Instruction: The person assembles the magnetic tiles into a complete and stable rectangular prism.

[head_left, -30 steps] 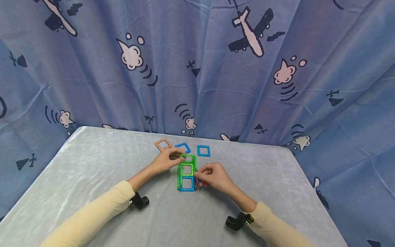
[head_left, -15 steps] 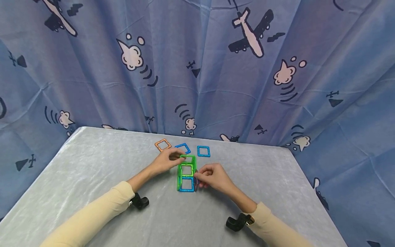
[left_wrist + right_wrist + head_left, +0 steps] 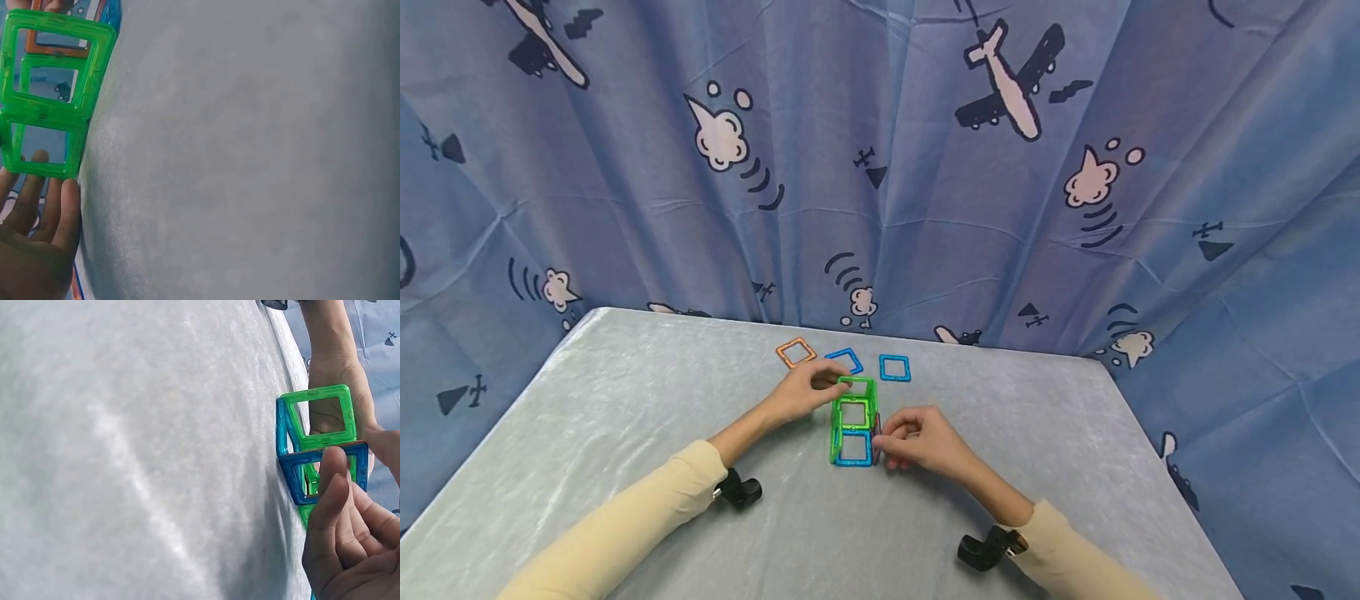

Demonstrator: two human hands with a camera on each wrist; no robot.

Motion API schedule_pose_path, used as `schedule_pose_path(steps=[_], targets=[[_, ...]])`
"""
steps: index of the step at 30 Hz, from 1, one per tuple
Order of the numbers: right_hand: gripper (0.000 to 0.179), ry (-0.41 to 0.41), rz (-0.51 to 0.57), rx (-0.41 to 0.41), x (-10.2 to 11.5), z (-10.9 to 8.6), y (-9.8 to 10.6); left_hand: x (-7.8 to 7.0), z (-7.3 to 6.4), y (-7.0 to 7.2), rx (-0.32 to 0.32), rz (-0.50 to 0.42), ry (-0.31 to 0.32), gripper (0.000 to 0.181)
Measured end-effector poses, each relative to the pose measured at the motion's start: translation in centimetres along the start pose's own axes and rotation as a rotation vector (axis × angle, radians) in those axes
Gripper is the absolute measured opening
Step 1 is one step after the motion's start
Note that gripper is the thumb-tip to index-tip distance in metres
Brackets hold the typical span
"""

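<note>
The structure of square frames point(image 3: 854, 428) is in the middle of the bench point(image 3: 685, 400), between the 2 hands. Looking down on it, I see green at the far end and middle, and blue nearest the person. The left hand point(image 3: 802, 390) is curled at the far left corner, thumb and fingers lightly holding the green there. From the left wrist, 2 green frames point(image 3: 44, 114) show edge to edge, with an orange frame point(image 3: 59, 51) behind them.

Over on the right side, the right hand point(image 3: 925, 440) has its thumb and fingertips drawn close together at a blue frame point(image 3: 291, 478); whether they pinch it or just press on it, I can't tell.

Beyond the structure, 3 loose squares lie flat: an orange square point(image 3: 783, 358), a tilted blue square point(image 3: 857, 361) near the left fingers, and a straighter blue square point(image 3: 895, 379) to its right. Each pale yellow sleeve point(image 3: 640, 500) ends near a small black wrist camera point(image 3: 741, 490). A blue curtain point(image 3: 917, 208) printed with planes hangs behind the bench.
</note>
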State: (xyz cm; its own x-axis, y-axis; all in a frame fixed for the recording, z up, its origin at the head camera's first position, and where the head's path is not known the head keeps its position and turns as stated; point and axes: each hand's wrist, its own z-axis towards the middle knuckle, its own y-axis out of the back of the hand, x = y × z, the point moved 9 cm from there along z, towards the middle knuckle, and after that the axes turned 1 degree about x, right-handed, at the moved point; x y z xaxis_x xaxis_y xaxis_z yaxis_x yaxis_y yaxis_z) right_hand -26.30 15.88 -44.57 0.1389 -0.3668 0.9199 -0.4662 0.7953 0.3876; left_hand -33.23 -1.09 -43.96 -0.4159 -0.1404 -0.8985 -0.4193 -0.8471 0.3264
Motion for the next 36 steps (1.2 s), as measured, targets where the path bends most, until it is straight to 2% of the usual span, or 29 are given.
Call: schedule_pose_path(steps=[7, 21, 25, 31, 36], targets=[[0.017, 0.032, 0.036, 0.06, 0.1, -0.3, -0.6, 0.0, 0.0, 0.1, 0.002, -0.001, 0.0, 0.023], [0.012, 0.055, 0.072, 0.093, -0.1, -0.3, -1.2, 0.4, -0.1, 0.4, 0.006, 0.015, 0.018, 0.025], [0.011, 0.065, 0.073, 0.088, -0.1, -0.3, -1.1, 0.6, -0.3, 0.7, 0.006, 0.01, 0.037, 0.026], [0.01, 0.048, 0.087, 0.061, -0.7, -0.5, -0.3, 0.9, -0.9, 1.1, 0.041, -0.017, 0.078, 0.029], [0.011, 0.053, 0.075, 0.034, -1.0, -0.5, 0.8, 0.6, -1.6, 1.5, 0.071, -0.034, 0.049, 0.025]])
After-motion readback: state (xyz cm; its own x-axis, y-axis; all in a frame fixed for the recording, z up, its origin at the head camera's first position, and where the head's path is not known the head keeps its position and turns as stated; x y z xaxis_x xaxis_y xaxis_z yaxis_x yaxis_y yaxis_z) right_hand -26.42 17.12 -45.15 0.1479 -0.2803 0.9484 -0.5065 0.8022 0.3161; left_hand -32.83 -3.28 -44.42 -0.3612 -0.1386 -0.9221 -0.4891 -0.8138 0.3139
